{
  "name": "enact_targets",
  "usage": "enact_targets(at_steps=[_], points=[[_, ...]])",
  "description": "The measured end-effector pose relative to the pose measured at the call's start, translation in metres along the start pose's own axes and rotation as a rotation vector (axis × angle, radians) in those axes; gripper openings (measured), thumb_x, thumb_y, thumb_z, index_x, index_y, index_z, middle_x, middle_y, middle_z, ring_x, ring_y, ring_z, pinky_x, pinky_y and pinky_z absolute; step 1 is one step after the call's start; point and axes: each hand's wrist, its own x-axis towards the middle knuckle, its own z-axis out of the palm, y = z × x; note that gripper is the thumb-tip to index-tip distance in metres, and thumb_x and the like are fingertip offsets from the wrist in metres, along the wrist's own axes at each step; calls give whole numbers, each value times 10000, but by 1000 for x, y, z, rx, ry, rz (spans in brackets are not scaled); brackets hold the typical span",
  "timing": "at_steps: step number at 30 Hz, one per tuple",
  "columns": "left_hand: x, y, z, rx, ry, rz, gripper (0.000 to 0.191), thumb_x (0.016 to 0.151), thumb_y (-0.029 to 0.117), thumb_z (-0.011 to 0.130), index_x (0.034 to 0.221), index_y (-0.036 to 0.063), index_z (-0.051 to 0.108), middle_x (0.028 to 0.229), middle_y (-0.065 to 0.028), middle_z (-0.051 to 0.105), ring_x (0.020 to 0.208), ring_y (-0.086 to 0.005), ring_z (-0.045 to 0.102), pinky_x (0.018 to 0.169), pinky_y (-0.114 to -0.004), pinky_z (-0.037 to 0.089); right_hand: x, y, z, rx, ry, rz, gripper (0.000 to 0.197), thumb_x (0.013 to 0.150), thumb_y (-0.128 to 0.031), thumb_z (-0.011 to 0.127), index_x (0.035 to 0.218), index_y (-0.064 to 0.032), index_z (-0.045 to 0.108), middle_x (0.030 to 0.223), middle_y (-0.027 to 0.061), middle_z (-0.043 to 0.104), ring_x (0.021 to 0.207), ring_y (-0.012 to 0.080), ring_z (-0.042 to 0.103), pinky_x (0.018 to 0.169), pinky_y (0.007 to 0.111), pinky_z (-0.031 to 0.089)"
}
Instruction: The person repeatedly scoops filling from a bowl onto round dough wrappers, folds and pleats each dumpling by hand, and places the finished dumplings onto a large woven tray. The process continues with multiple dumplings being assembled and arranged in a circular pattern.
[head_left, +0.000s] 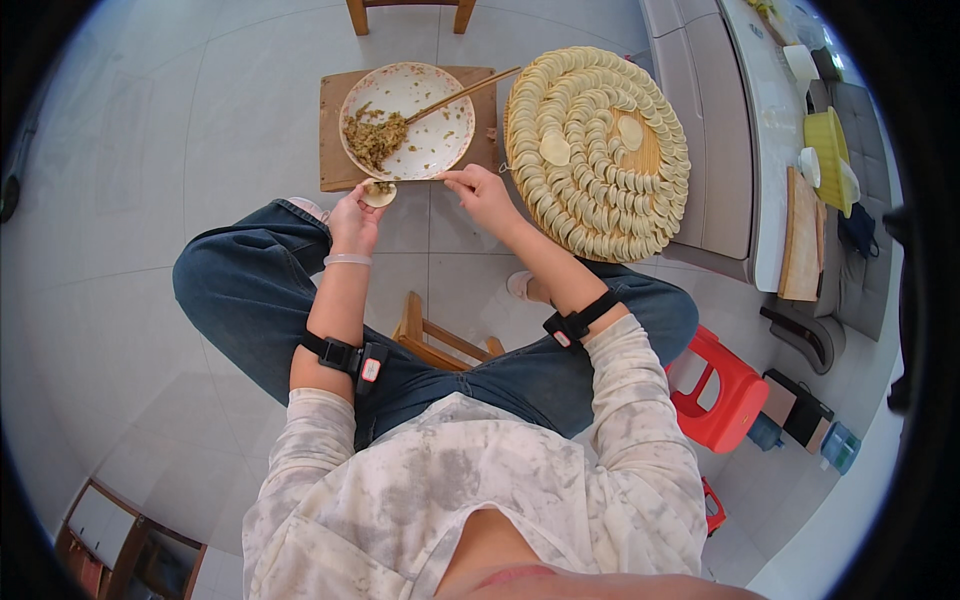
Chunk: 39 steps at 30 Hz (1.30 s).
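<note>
My left hand (355, 222) holds a round dough wrapper (379, 195) with some filling on it, just below the bowl's near rim. In my right hand (480, 191) is a thin stick-like utensil (420, 180), whose far end reaches the filling on the wrapper. A white patterned bowl (442, 142) stands on a wooden stool (332, 127), with chopped filling (375, 141) heaped at its left side. A pair of wooden chopsticks (465, 94) rests in the bowl and over its right rim. Right of it, a round woven tray (641, 157) bears rings of folded dumplings (592, 214) and loose flat wrappers (631, 133).
Wooden stool legs (442, 345) show between my knees. At the right are a red plastic stool (720, 397) and a counter (765, 135) with a yellow-green basin (825, 161) and a wooden board (801, 232). Another wooden seat (411, 2) stands beyond the bowl.
</note>
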Motion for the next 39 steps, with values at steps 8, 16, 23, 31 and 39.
enact_targets(at_steps=[8, 16, 23, 31, 39], points=[[-4, 2, 2, -10, -35, -23, 328, 1051, 107, 359, 1242, -125, 489, 1245, -244, 591, 1183, -359, 595, 1035, -525, 498, -20, -20, -3, -423, 3, -363, 259, 891, -43, 646, 1116, -143, 727, 781, 82, 492, 677, 227, 541, 620, 339, 470], [-8, -1, 3, 29, -35, -28, 352, 1049, 124, 332, 1275, -116, 456, 1292, -264, 558, 1226, -380, 562, 1078, -539, 453, -21, -25, 9, 171, 59, 68, 163, 934, -88, 629, 1048, -23, 726, 767, 10, 617, 613, 106, 544, 583, 255, 451], [-15, 0, 0, 90, -53, -34, 375, 1049, 152, 358, 1290, -104, 488, 1290, -223, 579, 1215, -335, 573, 1042, -500, 486, -19, -17, 3, 206, 60, 341, 194, 929, -153, 647, 998, 9, 729, 773, 10, 634, 570, 65, 525, 549, 235, 443], [-48, 7, 39, 87, -526, 59, 373, 1033, 151, 442, 1315, -77, 526, 1222, -144, 624, 1129, -241, 627, 987, -380, 535, 1, -4, -6, -443, 236, -208, 131, 873, -121, 658, 973, -78, 731, 768, 78, 571, 727, 249, 601, 631, 374, 472], [-69, 4, 53, 330, -745, 184, 486, 890, -88, 584, 1365, -35, 494, 1289, -125, 603, 1180, -199, 606, 1025, -328, 500, 2, 2, 12, -749, 167, -423, 211, 835, -123, 684, 1043, -100, 705, 807, 64, 573, 741, 243, 590, 644, 377, 479]])
